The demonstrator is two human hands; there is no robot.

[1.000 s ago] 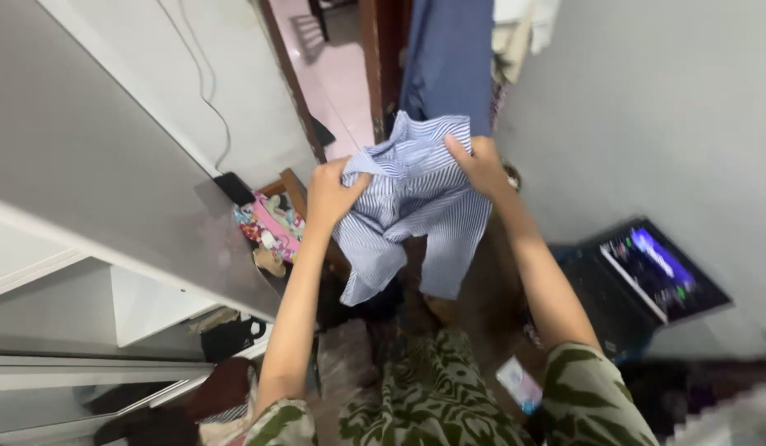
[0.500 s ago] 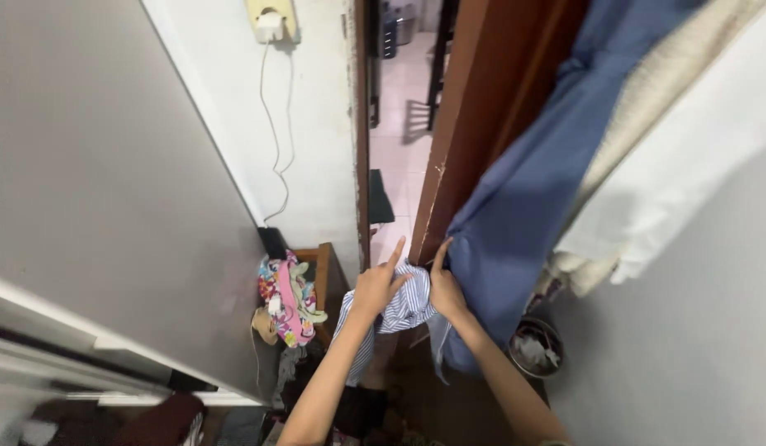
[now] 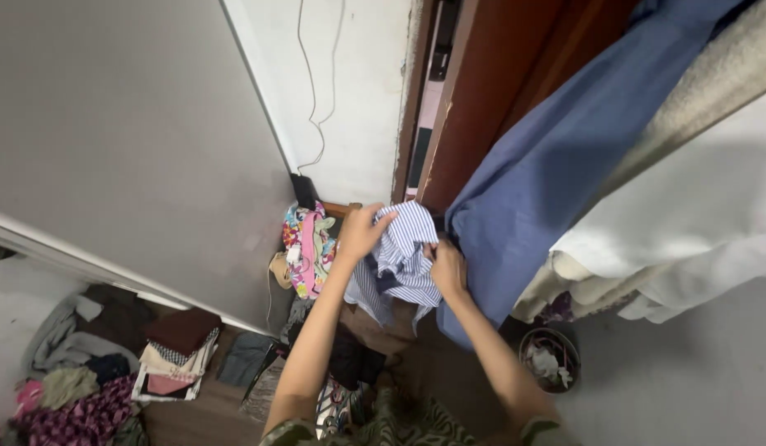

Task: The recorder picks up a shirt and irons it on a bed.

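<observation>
Both hands on the striped shirt, blue-and-white, held up in the air in front of me, just left of the big blue cloth hanging off the brown door. Left hand is closed over the shirt's top left part, fingers curled over the fabric w/ a bunched fold under them. Right hand is shut tight on the right edge, pinching a seam or hem; can't tell which part exactly, the cloth's too crumpled.

Step in hand, as I judge it: sorting the shirt out btwn my hands, finding its edges, prob. to fold or hang it. It's still a loose bunch, lower part dangling toward the floor, so not far along.

Next move needs, I think: spread hands apart to pull the fabric flat, keep both grips firm so it doesn't slip, and keep it off the blue cloth right beside my right hand.

Below left: a bright floral pile of clothes on a small wooden stand, a folded stack nearer the floor's left side. Small basket lower right.
</observation>
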